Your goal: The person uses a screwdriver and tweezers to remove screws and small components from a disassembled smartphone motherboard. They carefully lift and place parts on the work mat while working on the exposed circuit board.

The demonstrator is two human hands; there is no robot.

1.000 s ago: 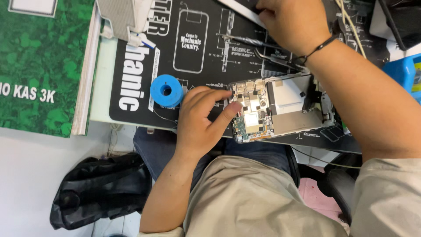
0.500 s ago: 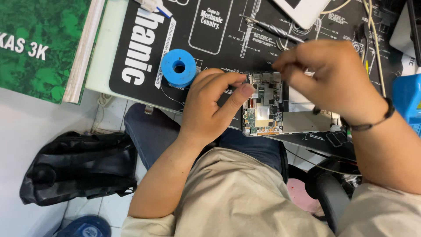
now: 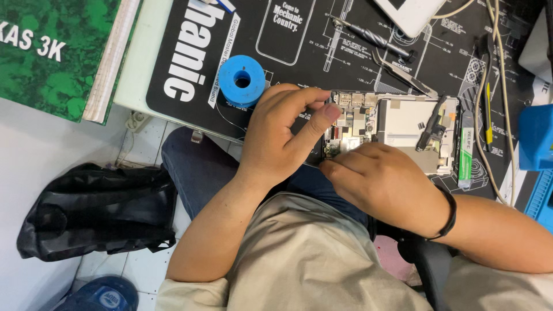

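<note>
The opened phone (image 3: 397, 124) lies at the near edge of the black mat (image 3: 299, 46). The left hand (image 3: 282, 135) pinches its end, beside a blue spool (image 3: 242, 79). The right hand (image 3: 383, 181) rests fingers curled on its near side; whether they grip anything, I cannot tell.

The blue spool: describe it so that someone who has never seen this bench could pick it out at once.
Start at the black work mat with white line drawings that covers the bench. On its near left part, just beyond the left hand and left of the opened phone, lies the blue spool. It is the only round thing there, bright blue with a dark hole in its middle.
</note>
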